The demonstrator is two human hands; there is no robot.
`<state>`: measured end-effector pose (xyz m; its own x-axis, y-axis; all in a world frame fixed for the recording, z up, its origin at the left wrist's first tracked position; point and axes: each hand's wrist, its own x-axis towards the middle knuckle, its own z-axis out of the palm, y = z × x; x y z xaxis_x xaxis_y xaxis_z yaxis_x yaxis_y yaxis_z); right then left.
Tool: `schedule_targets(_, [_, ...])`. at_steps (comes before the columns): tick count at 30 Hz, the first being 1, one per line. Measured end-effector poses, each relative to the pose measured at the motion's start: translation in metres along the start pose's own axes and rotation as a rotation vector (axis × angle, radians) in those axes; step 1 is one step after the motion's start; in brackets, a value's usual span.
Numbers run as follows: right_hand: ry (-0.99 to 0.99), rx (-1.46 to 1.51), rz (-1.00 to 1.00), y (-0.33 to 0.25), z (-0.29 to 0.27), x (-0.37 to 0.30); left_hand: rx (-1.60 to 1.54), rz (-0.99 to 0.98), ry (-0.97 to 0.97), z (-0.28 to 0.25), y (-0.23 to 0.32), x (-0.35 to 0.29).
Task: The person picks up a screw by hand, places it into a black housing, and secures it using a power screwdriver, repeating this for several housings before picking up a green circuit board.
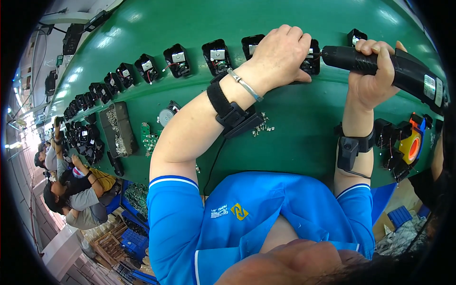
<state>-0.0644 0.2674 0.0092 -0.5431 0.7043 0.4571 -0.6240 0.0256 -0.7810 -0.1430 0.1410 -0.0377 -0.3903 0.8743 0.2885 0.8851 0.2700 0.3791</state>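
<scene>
A black power screwdriver (408,71) is up at the right over the far part of the green counter (294,142), its long axis running left to right, with the bit end pointing left and the thicker rear end to the right and somewhat nearer. The right hand (377,66) is closed around its body, fingers wrapped over the casing. The bit end meets a black housing (312,66), an open box with a silver metal piece inside. The left hand (282,57) lies across this housing's left side, fingers bent and thumb by its near edge; how firmly it grips cannot be told. More open black housings (177,61) curve away in a row to the left, several with a silver plate and thin wires inside; a small black part (356,36) stands beyond the screwdriver. Loose screws (262,126) lie on the counter nearer than the left wrist. Farther left come a round metal part (166,116), green circuit boards (149,138) and a dark oblong tray (131,130) holding many small metal pieces, with a heap of black parts (84,142) beyond it. Below the counter's left edge, a blue bin (131,217) holds green boards.
</scene>
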Motion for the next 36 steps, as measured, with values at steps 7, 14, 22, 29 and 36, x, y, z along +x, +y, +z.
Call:
schedule_targets(7, [-0.019,-0.013,-0.007,0.0,-0.001,-0.002,-0.023,-0.031,-0.054,-0.002,0.004,0.001])
schedule_targets(14, [-0.044,0.007,-0.026,0.005,0.002,-0.005,-0.019,-0.03,-0.056,-0.003,0.002,-0.001])
schedule_targets(22, [-0.142,0.0,-0.069,0.013,0.006,-0.01,-0.023,-0.045,-0.071,-0.004,-0.004,-0.003])
schedule_targets(29, [-0.319,-0.094,-0.116,0.019,0.012,-0.014,-0.017,-0.029,-0.077,-0.007,-0.01,-0.004])
schedule_targets(36, [-0.259,-0.126,-0.081,0.016,0.017,-0.017,-0.007,-0.047,-0.076,-0.007,-0.011,-0.008])
